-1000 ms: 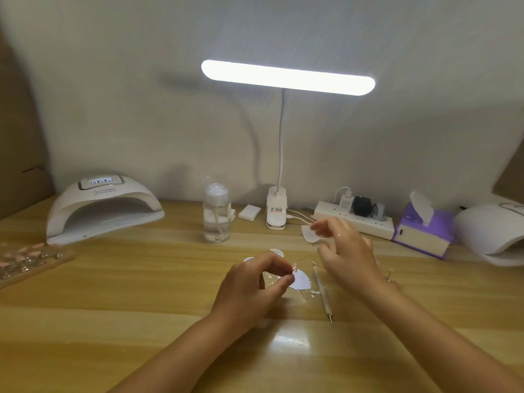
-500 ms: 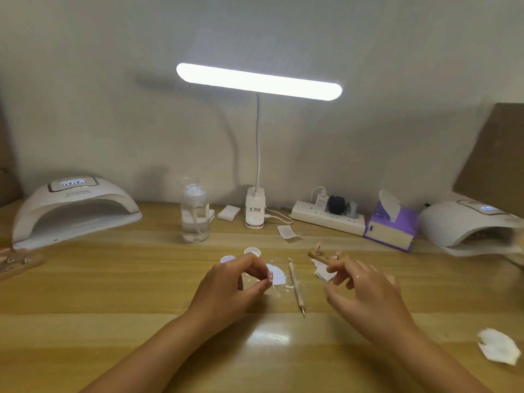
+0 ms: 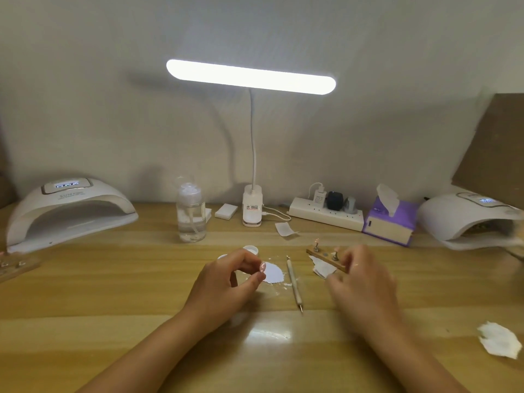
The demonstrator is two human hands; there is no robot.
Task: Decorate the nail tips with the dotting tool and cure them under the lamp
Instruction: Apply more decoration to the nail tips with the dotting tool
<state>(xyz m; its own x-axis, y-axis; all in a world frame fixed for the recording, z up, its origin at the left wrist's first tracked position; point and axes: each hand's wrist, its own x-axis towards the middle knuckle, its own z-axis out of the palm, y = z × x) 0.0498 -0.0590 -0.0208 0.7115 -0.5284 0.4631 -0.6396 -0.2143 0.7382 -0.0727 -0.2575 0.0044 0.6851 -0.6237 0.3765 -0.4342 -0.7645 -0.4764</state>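
My left hand (image 3: 226, 282) pinches a small pink nail tip (image 3: 262, 266) between thumb and forefinger, just left of a white blob of gel (image 3: 274, 274) on the table. The dotting tool (image 3: 295, 282) lies on the table between my hands, point towards me. My right hand (image 3: 363, 282) is blurred, its fingers loosely apart with nothing seen in them, at the right end of a small wooden nail holder (image 3: 320, 256). A white curing lamp (image 3: 68, 211) stands at the far left, and a second curing lamp (image 3: 465, 219) at the far right.
A lit desk lamp (image 3: 251, 76) stands at the back centre, with a clear bottle (image 3: 190, 214), power strip (image 3: 326, 215) and purple tissue box (image 3: 391, 224) alongside. Two small white caps (image 3: 251, 249) sit behind my left hand. A crumpled wipe (image 3: 499, 338) lies front right.
My right hand let go of a paper scrap at the back and came down towards me, beside the wooden holder. My left hand keeps its pinch. The view has swung right.
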